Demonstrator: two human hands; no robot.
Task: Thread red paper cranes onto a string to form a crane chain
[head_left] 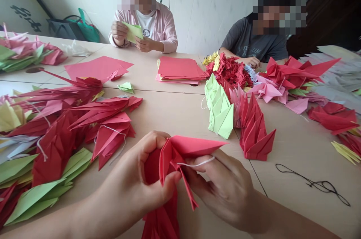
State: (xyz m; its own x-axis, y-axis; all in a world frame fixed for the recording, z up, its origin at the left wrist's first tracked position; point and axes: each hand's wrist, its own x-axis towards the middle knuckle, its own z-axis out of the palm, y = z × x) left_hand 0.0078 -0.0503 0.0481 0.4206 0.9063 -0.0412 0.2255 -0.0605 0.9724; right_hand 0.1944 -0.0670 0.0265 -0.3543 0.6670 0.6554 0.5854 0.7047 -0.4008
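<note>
My left hand (146,179) is closed round a folded red paper crane (183,148) at the near edge of the table, thumb and fingers pinching its body. My right hand (225,190) grips the same crane from the right, and a white string (197,163) runs over its forefinger. More red folded cranes (160,220) hang below my hands in a strung stack.
Piles of red and green folded cranes (56,137) lie at my left. A strung row of green and red cranes (237,118) stands in the middle. Red paper sheets (180,68) sit further back. A black thread (316,184) lies at right. Two people sit across the table; one holds green paper (133,30).
</note>
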